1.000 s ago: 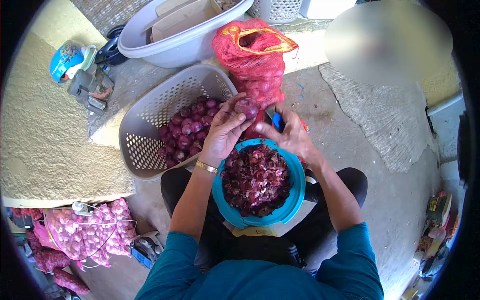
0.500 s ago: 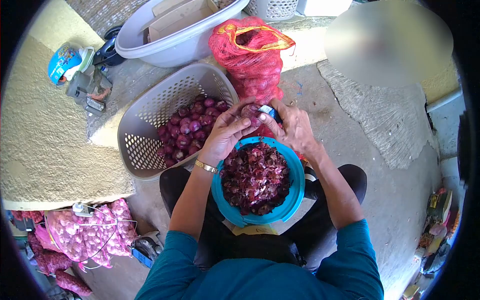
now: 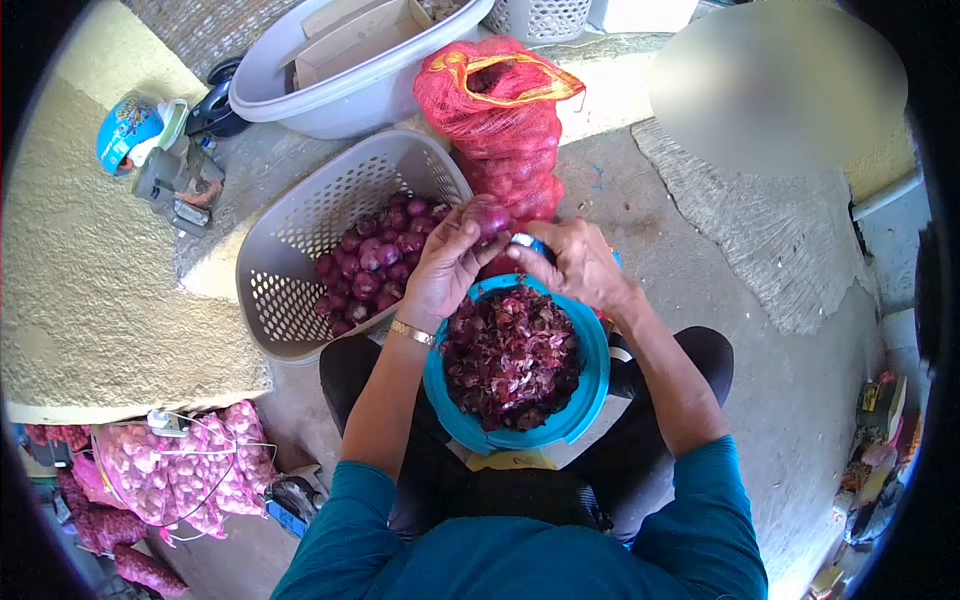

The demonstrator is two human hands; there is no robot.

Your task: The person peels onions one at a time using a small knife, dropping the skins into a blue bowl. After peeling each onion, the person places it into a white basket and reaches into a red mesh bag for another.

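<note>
In my left hand [image 3: 447, 262] is a red onion [image 3: 487, 218], gripped between thumb and fingers. My right hand [image 3: 583, 265] is closed around a small blue cutter [image 3: 531, 243], whose pale end points at the onion, a little apart from it; most of its body is hidden by my fingers. Below both hands stands a turquoise tub [image 3: 597, 375] between my knees, heaped with dark red onion skins [image 3: 515, 350]. To the left, a grey-brown perforated basket [image 3: 300, 230] holds many shiny purple onions [image 3: 375, 265].
Beyond my hands a red mesh sack [image 3: 505, 130] of onions stands open. Behind the basket rests a large grey basin [image 3: 350, 115] with cardboard inside. Pink net bags of garlic [image 3: 180, 460] lie at lower left. A blue bowl [image 3: 130, 130] sits on the ledge.
My right hand has drawn the cutter slightly down and away from the onion. My left hand has shifted a little left, and the onion now shows a smoother, shinier purple side.
</note>
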